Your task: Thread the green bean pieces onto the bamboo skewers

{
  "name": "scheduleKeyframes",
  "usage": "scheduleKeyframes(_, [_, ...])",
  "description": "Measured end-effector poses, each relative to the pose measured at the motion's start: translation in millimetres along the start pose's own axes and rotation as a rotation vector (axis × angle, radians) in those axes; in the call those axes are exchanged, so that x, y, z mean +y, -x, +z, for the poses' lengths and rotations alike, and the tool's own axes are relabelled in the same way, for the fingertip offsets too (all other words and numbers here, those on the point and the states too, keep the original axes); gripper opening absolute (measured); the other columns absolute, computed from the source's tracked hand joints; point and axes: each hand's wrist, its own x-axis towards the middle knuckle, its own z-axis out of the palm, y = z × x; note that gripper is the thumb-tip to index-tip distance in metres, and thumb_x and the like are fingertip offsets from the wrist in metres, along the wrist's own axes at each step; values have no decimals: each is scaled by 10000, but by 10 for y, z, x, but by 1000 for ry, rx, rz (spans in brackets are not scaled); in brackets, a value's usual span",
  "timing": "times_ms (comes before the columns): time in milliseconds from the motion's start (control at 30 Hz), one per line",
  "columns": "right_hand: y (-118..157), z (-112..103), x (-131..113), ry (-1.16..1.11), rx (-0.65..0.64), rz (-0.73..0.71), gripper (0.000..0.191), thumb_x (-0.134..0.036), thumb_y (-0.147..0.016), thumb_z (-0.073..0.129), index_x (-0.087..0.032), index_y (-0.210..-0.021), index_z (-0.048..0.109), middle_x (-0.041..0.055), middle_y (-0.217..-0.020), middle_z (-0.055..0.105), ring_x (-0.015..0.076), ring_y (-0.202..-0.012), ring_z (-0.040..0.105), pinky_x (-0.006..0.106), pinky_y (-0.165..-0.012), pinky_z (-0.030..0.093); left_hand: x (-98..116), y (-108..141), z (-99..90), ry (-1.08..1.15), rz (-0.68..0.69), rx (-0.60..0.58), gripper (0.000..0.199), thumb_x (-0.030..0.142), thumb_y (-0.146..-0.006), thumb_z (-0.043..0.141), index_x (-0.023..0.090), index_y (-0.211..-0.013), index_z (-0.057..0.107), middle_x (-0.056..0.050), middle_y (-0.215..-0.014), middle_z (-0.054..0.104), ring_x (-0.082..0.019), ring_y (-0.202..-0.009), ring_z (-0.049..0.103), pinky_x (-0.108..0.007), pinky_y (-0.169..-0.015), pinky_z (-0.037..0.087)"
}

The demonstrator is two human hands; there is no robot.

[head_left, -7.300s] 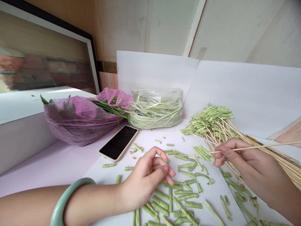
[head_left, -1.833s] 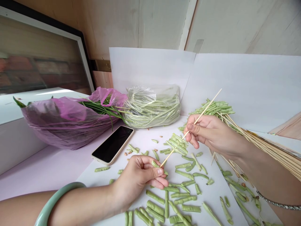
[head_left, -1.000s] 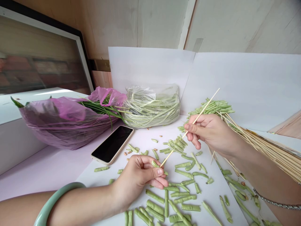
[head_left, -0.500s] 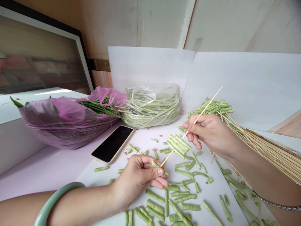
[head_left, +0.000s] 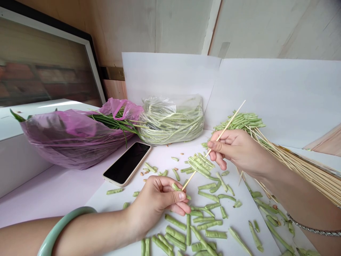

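Observation:
My right hand (head_left: pixel 226 145) pinches a thin wooden skewer (head_left: pixel 228 124) between thumb and fingers, above its middle. Several cut green bean pieces (head_left: pixel 201 164) are threaded side by side on the skewer, just below those fingers. Down at the lower end, my left hand (head_left: pixel 166 195) is closed on a single bean piece (head_left: pixel 176 187), with the skewer's tip against it. Whether the tip has entered that piece cannot be told, since the thumb covers part of it. Many loose bean pieces (head_left: pixel 176 234) lie on the white paper (head_left: pixel 234 217) under both hands.
A phone (head_left: pixel 128 163) lies left of my hands. Behind it are a purple bag (head_left: pixel 71 138) of long green stalks and a clear bag (head_left: pixel 173 121) of long beans. At right, finished bean skewers (head_left: pixel 242 121) are piled with their sticks (head_left: pixel 306 170) pointing toward me.
My right hand and the skewer's upper end have shifted slightly left and down. The threaded bean pieces have tilted a little with it. My left hand stays almost still.

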Motion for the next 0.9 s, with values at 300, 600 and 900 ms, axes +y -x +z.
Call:
scheduleKeyframes(300, [13,2,-29,3,-36,50,428,-530,-650,736,-136,-650,570,13,-471,610,99,-402,563,195,-441,457,9,-11,3,2,-13,6,204,234,-624,781,75,-668,659,-75,-637,676,-164,-595,667,-232,-573,518])
scheduleKeyframes(600, [10,-20,-25,-15,-103,27,386,-489,-716,706,-132,-645,576,18,-500,619,97,-456,585,192,-480,471,4,-12,-4,1,-10,-2,207,239,-616,783,82,-668,659,-73,-639,675,-163,-582,662,-235,-561,513])
scheduleKeyframes(900, [-8,-41,37,-163,-162,-33,328,-406,-720,735,-126,-660,575,15,-599,645,62,-396,548,186,-450,432,17,41,14,27,1,-127,170,237,-656,756,90,-675,674,-70,-628,683,-160,-546,656,-242,-538,513])
